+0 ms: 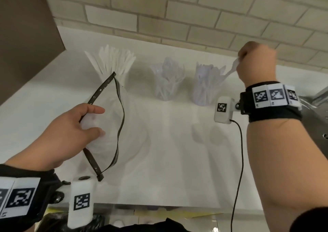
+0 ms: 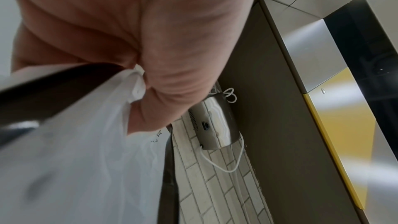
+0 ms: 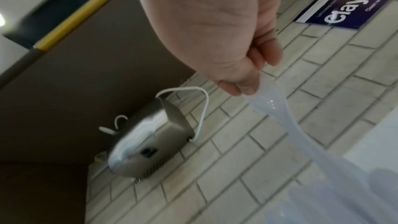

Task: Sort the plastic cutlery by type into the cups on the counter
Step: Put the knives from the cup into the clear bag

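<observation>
The white counter point(image 1: 177, 152) is carrying three clear cups of cutlery along the wall. The left hand point(image 1: 71, 134) is gripping the mouth of a clear bag point(image 1: 113, 125) with a dark zip edge, fingers curled on the plastic. The right hand point(image 1: 255, 63) is pinching a spoon point(image 1: 232, 68) by its bowl, handle angling into the right cup point(image 1: 205, 86). This looks like the drop-in step; next, the fingers would need to let go, then reach back to the bag.

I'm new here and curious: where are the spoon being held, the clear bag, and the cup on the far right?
spoon point(image 3: 267, 103): right wrist view, on its bowl.
clear bag point(image 1: 106, 90): head view, dark rim.
right cup point(image 1: 204, 91): head view, side wall.
</observation>
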Demonstrator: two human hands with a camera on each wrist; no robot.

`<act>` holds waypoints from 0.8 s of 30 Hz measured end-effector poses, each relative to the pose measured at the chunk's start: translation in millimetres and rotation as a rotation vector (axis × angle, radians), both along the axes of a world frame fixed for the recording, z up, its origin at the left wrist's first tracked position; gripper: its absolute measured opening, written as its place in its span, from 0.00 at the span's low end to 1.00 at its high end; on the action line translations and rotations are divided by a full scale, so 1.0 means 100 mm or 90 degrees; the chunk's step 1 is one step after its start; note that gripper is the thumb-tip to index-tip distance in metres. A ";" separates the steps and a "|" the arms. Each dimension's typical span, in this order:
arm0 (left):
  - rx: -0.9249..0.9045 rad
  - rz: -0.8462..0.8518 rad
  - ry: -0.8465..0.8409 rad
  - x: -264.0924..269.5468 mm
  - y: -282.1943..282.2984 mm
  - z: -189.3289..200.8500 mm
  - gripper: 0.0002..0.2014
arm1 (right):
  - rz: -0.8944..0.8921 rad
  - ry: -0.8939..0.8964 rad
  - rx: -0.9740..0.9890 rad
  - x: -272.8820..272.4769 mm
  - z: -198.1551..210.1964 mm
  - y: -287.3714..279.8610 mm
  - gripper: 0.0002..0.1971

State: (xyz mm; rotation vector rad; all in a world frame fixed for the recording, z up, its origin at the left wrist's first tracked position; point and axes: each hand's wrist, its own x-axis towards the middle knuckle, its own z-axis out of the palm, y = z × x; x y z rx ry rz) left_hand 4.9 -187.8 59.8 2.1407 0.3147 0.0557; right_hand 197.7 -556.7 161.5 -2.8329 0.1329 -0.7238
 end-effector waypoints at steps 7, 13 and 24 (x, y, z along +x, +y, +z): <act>-0.008 0.002 0.007 -0.02 -0.04 0.00 0.20 | 0.058 0.205 -0.129 0.20 -0.54 0.12 0.19; -0.022 -0.002 0.015 -0.02 -0.12 0.01 0.21 | 0.112 0.027 0.068 0.00 -0.48 0.22 0.26; -0.527 -0.276 0.035 0.11 -0.57 0.21 0.10 | 0.644 0.530 0.280 -1.05 -0.81 1.56 0.45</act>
